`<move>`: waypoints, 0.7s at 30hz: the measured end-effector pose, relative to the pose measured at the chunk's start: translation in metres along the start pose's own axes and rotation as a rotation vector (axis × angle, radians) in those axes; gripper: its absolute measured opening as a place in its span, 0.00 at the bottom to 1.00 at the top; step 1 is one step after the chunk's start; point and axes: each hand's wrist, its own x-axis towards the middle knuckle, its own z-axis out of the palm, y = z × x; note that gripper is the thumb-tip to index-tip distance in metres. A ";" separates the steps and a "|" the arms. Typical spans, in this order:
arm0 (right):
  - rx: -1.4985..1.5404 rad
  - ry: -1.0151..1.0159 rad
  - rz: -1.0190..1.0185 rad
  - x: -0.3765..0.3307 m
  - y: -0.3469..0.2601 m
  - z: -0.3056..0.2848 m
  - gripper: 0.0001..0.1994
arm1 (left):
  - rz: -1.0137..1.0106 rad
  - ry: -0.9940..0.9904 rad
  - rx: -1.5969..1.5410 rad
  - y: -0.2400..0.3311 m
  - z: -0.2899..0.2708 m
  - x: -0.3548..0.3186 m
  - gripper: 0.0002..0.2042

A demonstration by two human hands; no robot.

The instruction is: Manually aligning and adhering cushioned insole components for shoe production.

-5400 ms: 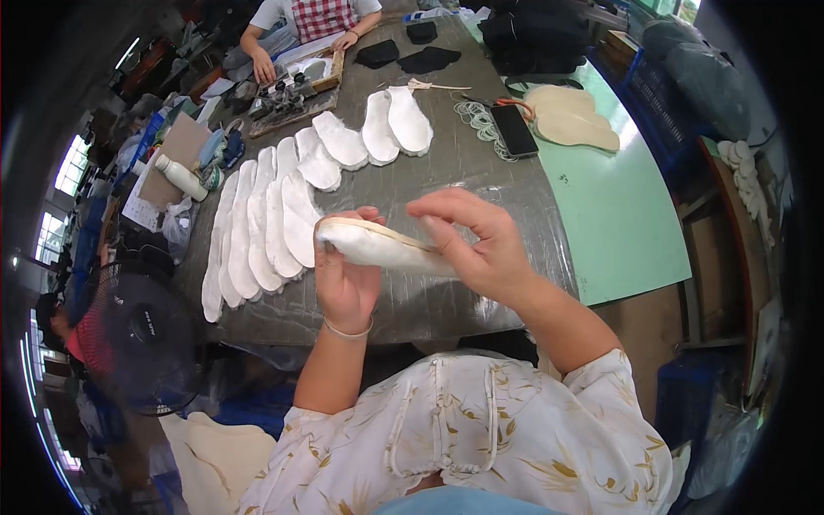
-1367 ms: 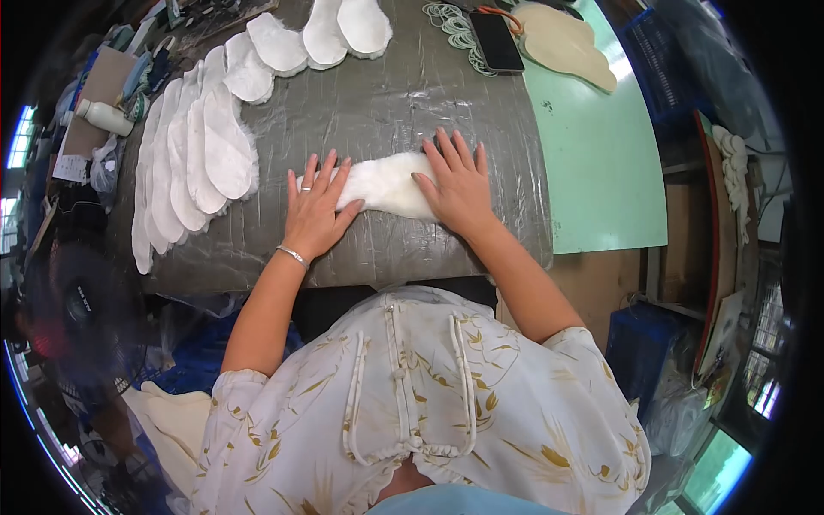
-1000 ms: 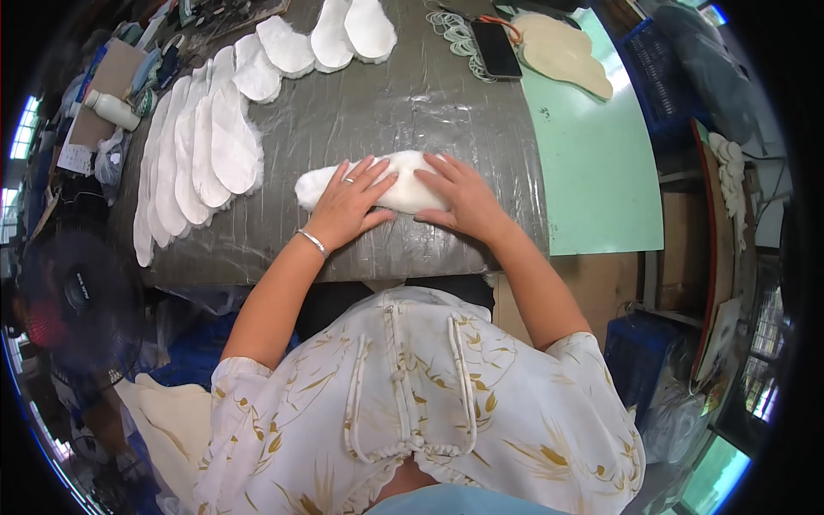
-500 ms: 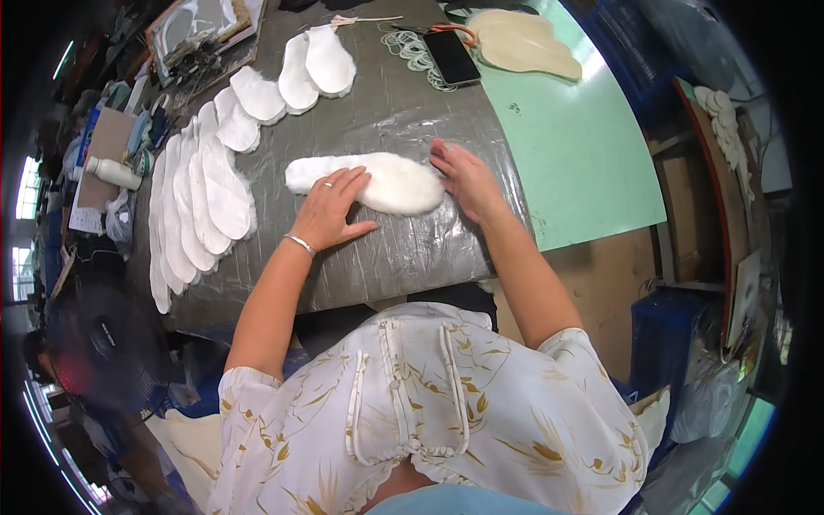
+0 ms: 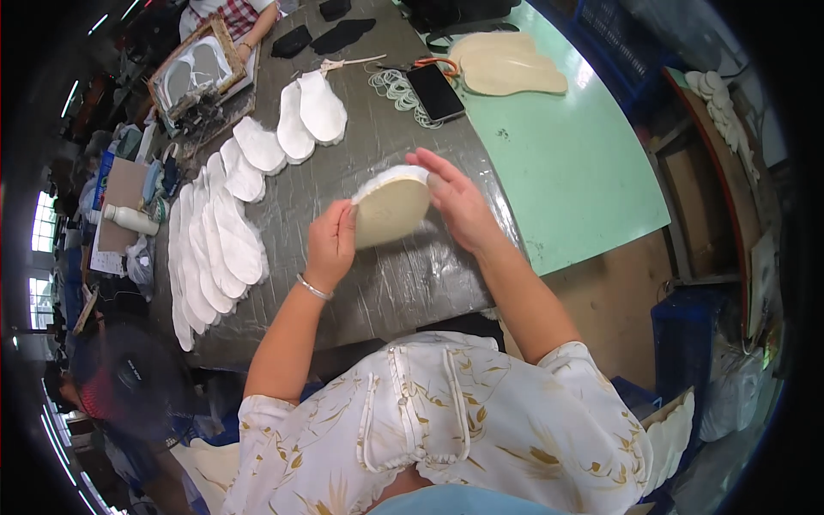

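Observation:
A fleece insole [image 5: 392,213] is raised off the table and tilted, its beige backing toward me and white fluff showing along the upper edge. My left hand [image 5: 332,243] is closed on its left end, thumb on the beige face. At the right end, my right hand [image 5: 461,202] touches the rim with its fingers stretched out. To the left, several white insoles [image 5: 233,236] lie overlapped in a curved row on the grey-covered table [image 5: 378,309]. The row runs up to a pair of white insoles [image 5: 323,109] lying farther back.
Back right are a black phone [image 5: 435,93], pale rubber bands [image 5: 396,88], orange-handled scissors [image 5: 438,65] and stacked beige insoles [image 5: 506,64] on a green board [image 5: 592,197]. Another person's arm [image 5: 257,30] is beside a framed panel [image 5: 197,69]. A white bottle [image 5: 130,220] stands at left.
The insole lay fluffy side up; now it is lifted with its beige backing toward me. My left hand went from resting on it to gripping its end. Another person has come into view.

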 end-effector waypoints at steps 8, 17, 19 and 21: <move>0.029 -0.056 -0.069 -0.014 -0.029 0.016 0.26 | 0.001 0.077 -0.037 0.029 0.012 0.000 0.11; -0.211 -0.109 -0.145 -0.024 -0.033 0.028 0.34 | -0.139 0.150 -0.226 0.020 0.026 -0.007 0.14; -0.459 -0.075 -0.102 -0.027 -0.030 0.033 0.37 | -0.189 0.186 -0.243 0.034 0.028 0.000 0.17; -0.523 -0.115 -0.033 -0.031 -0.015 0.037 0.38 | -0.227 0.251 -0.398 0.023 0.033 0.004 0.17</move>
